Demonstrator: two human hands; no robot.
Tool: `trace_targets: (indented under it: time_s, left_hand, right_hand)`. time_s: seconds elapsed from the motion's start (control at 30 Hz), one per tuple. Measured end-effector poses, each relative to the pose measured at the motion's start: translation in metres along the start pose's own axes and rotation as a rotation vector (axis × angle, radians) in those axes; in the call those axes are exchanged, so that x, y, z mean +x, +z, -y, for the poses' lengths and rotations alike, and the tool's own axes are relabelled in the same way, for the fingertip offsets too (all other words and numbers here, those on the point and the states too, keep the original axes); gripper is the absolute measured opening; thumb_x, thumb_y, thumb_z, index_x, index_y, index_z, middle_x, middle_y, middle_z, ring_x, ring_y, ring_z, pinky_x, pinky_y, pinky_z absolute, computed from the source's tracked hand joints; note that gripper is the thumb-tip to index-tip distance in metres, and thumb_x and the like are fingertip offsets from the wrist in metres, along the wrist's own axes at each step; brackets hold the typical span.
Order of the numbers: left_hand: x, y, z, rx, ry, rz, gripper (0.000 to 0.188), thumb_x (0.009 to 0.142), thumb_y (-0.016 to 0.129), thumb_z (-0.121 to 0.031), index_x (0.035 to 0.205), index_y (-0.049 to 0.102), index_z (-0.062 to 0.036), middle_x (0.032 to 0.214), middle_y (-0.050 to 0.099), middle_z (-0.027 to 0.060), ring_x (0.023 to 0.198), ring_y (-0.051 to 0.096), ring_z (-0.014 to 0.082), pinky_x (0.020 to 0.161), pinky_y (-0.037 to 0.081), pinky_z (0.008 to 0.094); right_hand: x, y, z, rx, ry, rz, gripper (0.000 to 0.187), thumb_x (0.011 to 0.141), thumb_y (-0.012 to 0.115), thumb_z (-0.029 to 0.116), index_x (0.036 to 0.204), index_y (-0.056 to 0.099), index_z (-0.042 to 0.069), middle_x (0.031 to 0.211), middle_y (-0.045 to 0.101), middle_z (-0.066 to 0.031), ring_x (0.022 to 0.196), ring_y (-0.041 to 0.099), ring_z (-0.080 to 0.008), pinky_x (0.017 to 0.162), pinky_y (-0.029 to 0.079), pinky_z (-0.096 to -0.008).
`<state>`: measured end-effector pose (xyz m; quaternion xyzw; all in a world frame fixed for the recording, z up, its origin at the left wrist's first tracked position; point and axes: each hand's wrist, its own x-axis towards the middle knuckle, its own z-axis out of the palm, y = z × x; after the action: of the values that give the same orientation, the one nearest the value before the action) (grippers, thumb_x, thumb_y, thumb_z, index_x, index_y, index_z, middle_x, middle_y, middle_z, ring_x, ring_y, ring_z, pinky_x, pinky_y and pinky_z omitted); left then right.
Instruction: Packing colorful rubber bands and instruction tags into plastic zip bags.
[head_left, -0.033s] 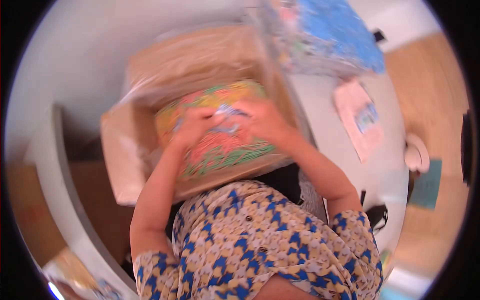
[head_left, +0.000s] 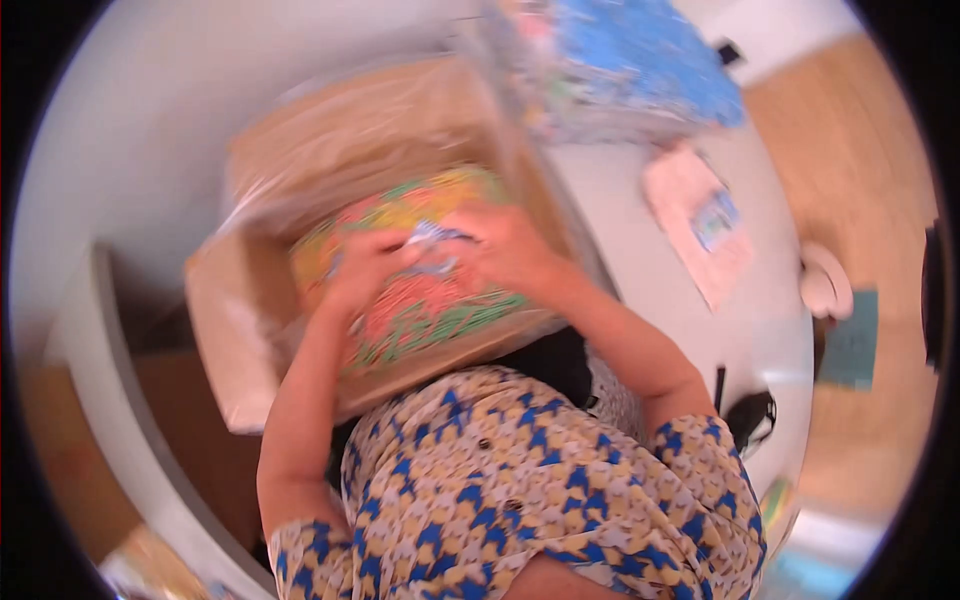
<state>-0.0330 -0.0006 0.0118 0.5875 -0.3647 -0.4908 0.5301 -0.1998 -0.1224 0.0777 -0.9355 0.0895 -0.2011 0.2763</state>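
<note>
An open cardboard box (head_left: 232, 330) in front of me is lined with clear plastic film. Inside lie many thin strands (head_left: 430, 325) in red, green and yellow, too blurred to name. Over them, my left hand (head_left: 368, 265) and my right hand (head_left: 500, 250) work close together, fingers curled inward. Between their fingertips is a small, crumpled blue-and-white thing (head_left: 432, 233), held from both sides. Motion blur hides its exact kind, and the fingers cover part of it.
Right of the box is a white table (head_left: 620, 215) with a pale pink flat packet (head_left: 690, 215) bearing a blue label. A large clear bag of blue things (head_left: 640, 70) lies behind. A black strapped item (head_left: 750, 420) rests near the right edge. A curved grey-white edge (head_left: 130, 400) runs along the left.
The whole view has shifted slightly, so the box and table appear further left. Both hands keep the same grip on the blue-and-white thing.
</note>
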Motion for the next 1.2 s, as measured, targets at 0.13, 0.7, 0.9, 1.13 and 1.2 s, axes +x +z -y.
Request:
trace_targets:
  time_s: [0.13,0.7,0.9,1.13,1.2]
  left_hand:
    - [-0.001,-0.023,0.019,0.129,0.049,-0.066,0.018,0.078,0.068,-0.009,0.092,0.068,0.0021,0.083,0.068,0.0056,0.078,0.061,0.0121,0.069,0.048,0.0285]
    - [0.008,-0.067,0.076,1.225,-0.261,-0.261,0.049,0.051,0.085,-0.023,0.09,0.062,-0.0039,0.09,0.066,0.0149,0.092,0.063,0.0323,0.079,0.05,0.0426]
    - [0.007,-0.078,0.057,1.311,-0.406,-0.182,0.058,0.055,0.085,-0.026,0.105,0.062,-0.0084,0.101,0.066,0.014,0.096,0.063,0.0304,0.08,0.051,0.0437]
    - [0.004,-0.081,0.055,1.294,-0.488,-0.223,0.054,0.056,0.085,-0.027,0.104,0.064,-0.0098,0.107,0.065,0.0117,0.104,0.061,0.0277,0.083,0.051,0.0428]
    - [0.005,-0.083,0.053,1.28,-0.505,-0.193,0.059,0.056,0.085,-0.028,0.107,0.063,-0.0098,0.11,0.064,0.0116,0.105,0.061,0.0277,0.084,0.05,0.0424]
  right_hand:
    - [-0.04,-0.066,-0.012,0.226,0.246,-0.178,0.014,0.081,0.065,0.005,0.094,0.064,0.0,0.083,0.062,-0.0045,0.071,0.058,-0.0094,0.058,0.046,-0.0253]
    - [-0.202,-0.234,-0.147,-1.148,0.338,-0.549,0.033,0.074,0.069,0.006,0.106,0.061,0.003,0.114,0.06,-0.0148,0.107,0.054,-0.0297,0.088,0.044,-0.0372]
    - [-0.134,-0.161,-0.063,-0.894,0.192,-0.598,0.03,0.082,0.062,0.003,0.112,0.059,0.001,0.118,0.058,-0.0121,0.11,0.053,-0.0282,0.095,0.041,-0.0381]
    - [-0.053,-0.082,-0.013,-0.625,-0.23,-0.335,0.023,0.073,0.064,-0.008,0.094,0.062,0.001,0.111,0.06,-0.0136,0.1,0.056,-0.0315,0.086,0.044,-0.0381]
    - [-0.042,-0.067,-0.009,-0.547,-0.267,-0.288,0.023,0.07,0.064,-0.009,0.091,0.061,0.001,0.109,0.061,-0.0138,0.098,0.056,-0.0315,0.084,0.045,-0.038]
